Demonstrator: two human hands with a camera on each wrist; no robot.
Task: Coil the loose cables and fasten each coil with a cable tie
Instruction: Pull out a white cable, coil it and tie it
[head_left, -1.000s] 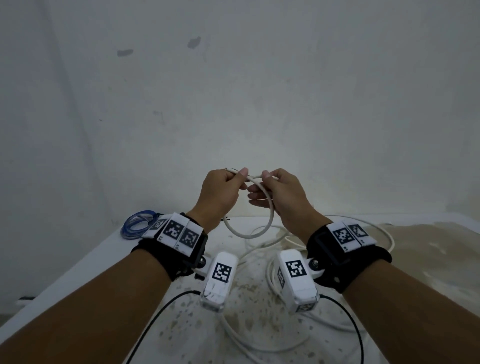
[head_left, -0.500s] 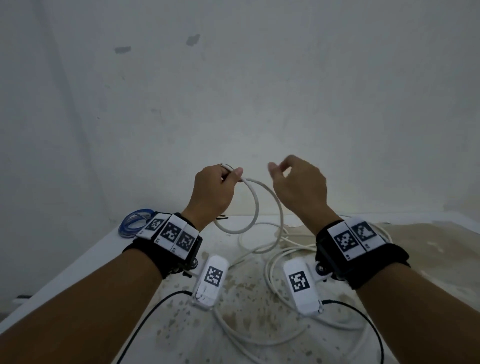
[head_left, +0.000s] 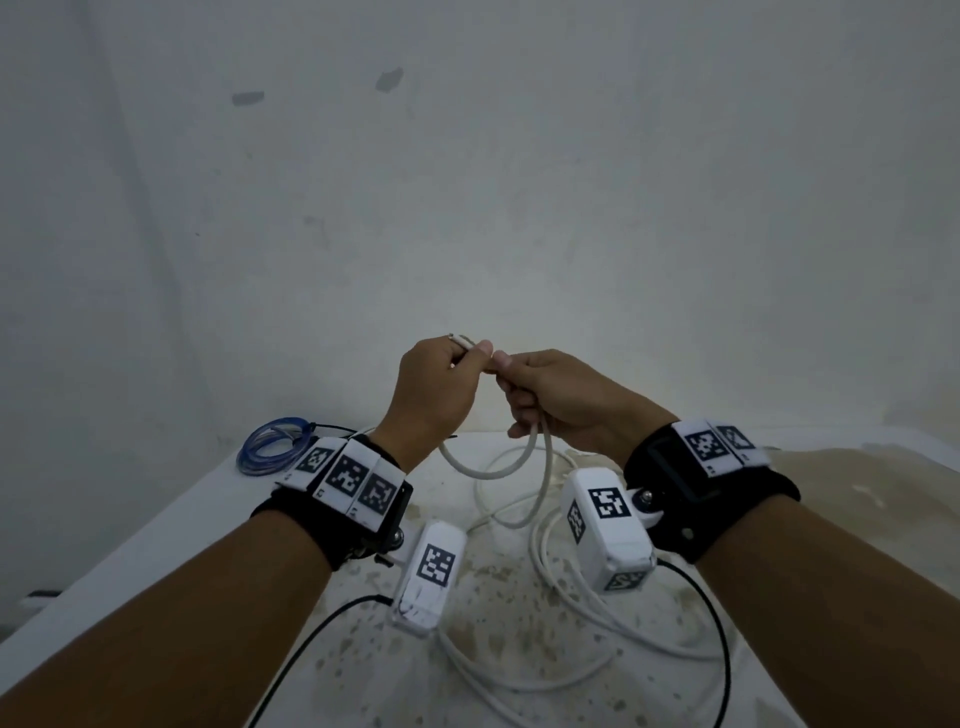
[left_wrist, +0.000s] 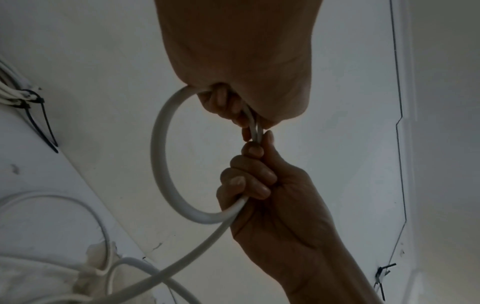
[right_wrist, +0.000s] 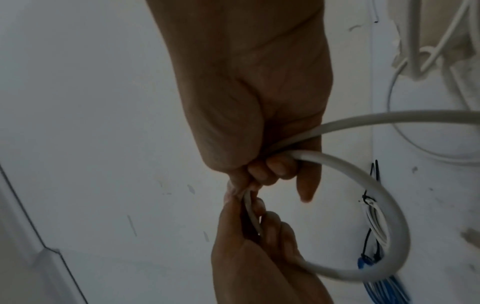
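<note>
Both hands are raised above the table with a thick white cable held between them. My left hand pinches the gathered strands at the top, and the cable's bare end sticks out past its thumb. My right hand touches the left one, its fingers curled round the same cable. In the left wrist view one round loop hangs between the left hand and the right hand. The right wrist view shows the loop below the right hand. The rest of the cable trails loose over the table.
A blue coil lies at the table's far left corner. Beside it lies a white coil held by a black cable tie, seen too in the right wrist view as the tied white coil. The stained white table ends at a wall.
Half a second ago my right hand was apart from the left, off to the right. It has come back against the left hand and now holds the cable beside it.
</note>
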